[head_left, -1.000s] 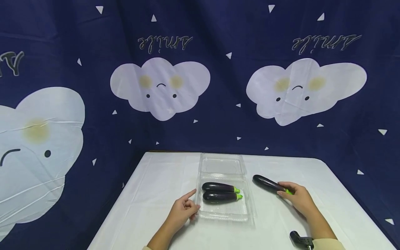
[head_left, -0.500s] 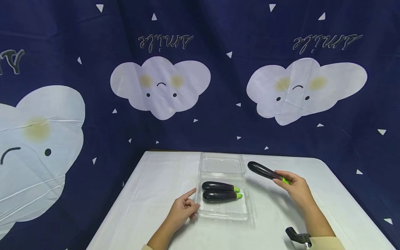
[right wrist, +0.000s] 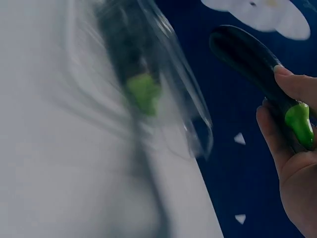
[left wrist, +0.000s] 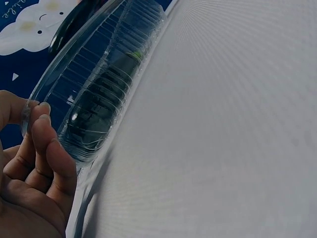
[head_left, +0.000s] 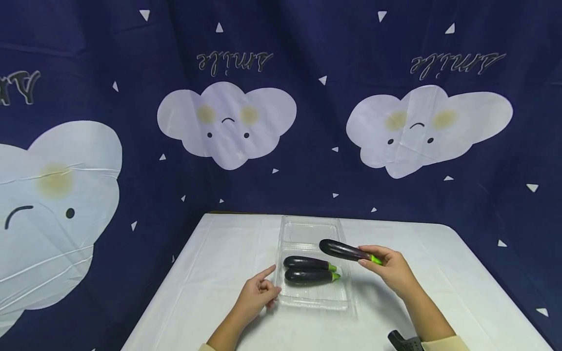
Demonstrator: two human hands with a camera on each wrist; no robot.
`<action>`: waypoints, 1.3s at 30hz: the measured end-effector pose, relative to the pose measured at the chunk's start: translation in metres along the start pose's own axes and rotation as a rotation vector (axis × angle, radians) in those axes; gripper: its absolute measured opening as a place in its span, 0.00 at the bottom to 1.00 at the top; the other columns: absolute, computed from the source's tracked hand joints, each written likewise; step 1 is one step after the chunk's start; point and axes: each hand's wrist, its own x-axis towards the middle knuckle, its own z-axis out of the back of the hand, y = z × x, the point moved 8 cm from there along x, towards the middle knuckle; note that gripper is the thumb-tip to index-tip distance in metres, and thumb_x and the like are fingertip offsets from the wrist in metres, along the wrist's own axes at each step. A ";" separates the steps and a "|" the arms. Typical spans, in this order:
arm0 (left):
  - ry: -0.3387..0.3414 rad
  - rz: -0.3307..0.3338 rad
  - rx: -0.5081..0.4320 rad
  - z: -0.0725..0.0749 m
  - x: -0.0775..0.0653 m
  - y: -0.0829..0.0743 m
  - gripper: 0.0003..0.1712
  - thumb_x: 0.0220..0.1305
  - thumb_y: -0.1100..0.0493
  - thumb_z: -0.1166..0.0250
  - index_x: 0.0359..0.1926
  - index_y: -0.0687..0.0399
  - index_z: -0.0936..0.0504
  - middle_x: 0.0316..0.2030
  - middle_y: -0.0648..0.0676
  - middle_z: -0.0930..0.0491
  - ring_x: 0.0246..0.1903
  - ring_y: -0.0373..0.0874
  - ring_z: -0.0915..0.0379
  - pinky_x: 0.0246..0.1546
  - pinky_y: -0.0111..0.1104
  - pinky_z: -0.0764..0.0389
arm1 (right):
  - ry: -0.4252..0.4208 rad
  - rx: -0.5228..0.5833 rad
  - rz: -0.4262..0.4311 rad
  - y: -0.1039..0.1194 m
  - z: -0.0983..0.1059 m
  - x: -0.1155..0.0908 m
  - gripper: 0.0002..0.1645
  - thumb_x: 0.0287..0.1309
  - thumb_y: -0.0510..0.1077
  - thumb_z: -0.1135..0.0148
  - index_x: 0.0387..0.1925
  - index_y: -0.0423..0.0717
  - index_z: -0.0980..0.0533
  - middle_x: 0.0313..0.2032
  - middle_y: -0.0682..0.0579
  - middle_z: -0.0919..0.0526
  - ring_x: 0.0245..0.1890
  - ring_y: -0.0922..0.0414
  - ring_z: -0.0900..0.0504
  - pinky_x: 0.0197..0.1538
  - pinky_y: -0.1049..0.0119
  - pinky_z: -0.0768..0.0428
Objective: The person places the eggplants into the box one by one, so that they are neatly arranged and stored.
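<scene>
My right hand [head_left: 392, 270] holds an eggplant [head_left: 342, 250] by its green stem end, raised over the right side of a clear plastic clamshell container [head_left: 313, 303]. In the right wrist view, thumb and fingers grip this eggplant [right wrist: 247, 57] from both sides. Two more eggplants, a far one [head_left: 306, 263] and a near one [head_left: 309, 277], lie side by side in the container's base, stems to the right. My left hand [head_left: 256, 296] is at the base's left edge, index finger extended. In the left wrist view, its thumb and fingers pinch the container's rim [left wrist: 59, 62].
The container's open lid [head_left: 311, 231] lies flat beyond its base on the white table [head_left: 210, 273]. A dark blue cloth [head_left: 316, 190] with cloud prints hangs behind the table. A black device [head_left: 404, 342] sits at the right wrist.
My right hand has lifted the third eggplant off the table and carried it left to the container. The left hand stays where it was.
</scene>
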 end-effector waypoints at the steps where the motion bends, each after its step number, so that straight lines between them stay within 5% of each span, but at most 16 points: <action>1: -0.003 0.003 0.004 0.000 0.000 0.001 0.43 0.66 0.68 0.28 0.76 0.74 0.38 0.26 0.56 0.18 0.21 0.42 0.24 0.22 0.27 0.18 | 0.015 0.000 0.010 0.002 -0.006 -0.001 0.23 0.59 0.36 0.22 0.55 0.33 0.16 0.49 0.37 0.13 0.43 0.60 0.14 0.43 0.69 0.14; 8: -0.003 0.010 -0.004 0.000 0.000 0.002 0.43 0.65 0.69 0.28 0.77 0.73 0.38 0.26 0.56 0.18 0.21 0.41 0.24 0.22 0.27 0.18 | 0.170 0.025 0.049 0.014 -0.044 -0.007 0.22 0.60 0.35 0.23 0.55 0.31 0.17 0.50 0.33 0.15 0.45 0.56 0.13 0.43 0.66 0.13; 18: 0.002 0.004 -0.009 -0.003 -0.002 -0.003 0.44 0.66 0.69 0.28 0.77 0.74 0.39 0.26 0.56 0.18 0.21 0.42 0.25 0.22 0.28 0.19 | 0.333 0.051 0.079 0.016 -0.077 -0.015 0.19 0.61 0.35 0.24 0.53 0.34 0.15 0.48 0.41 0.12 0.39 0.58 0.14 0.39 0.65 0.12; 31: 0.006 -0.006 -0.010 -0.002 -0.003 -0.005 0.44 0.65 0.70 0.28 0.77 0.74 0.39 0.26 0.57 0.19 0.20 0.43 0.26 0.22 0.27 0.20 | 0.388 -0.170 0.167 0.017 -0.100 -0.018 0.18 0.57 0.44 0.20 0.49 0.47 0.11 0.47 0.53 0.11 0.49 0.57 0.15 0.52 0.65 0.17; 36: 0.002 -0.013 -0.013 -0.001 -0.002 -0.004 0.44 0.65 0.70 0.28 0.77 0.74 0.39 0.25 0.57 0.19 0.20 0.43 0.26 0.21 0.27 0.20 | 0.409 -0.184 0.154 0.018 -0.104 -0.019 0.20 0.60 0.46 0.21 0.52 0.42 0.13 0.50 0.51 0.11 0.50 0.50 0.13 0.56 0.59 0.17; 39: 0.005 -0.020 -0.013 -0.002 -0.003 -0.003 0.43 0.65 0.70 0.29 0.76 0.74 0.39 0.25 0.56 0.19 0.20 0.42 0.26 0.21 0.27 0.20 | 0.354 -0.177 0.194 0.022 -0.099 -0.018 0.18 0.62 0.45 0.22 0.51 0.41 0.13 0.49 0.49 0.11 0.49 0.46 0.13 0.57 0.55 0.16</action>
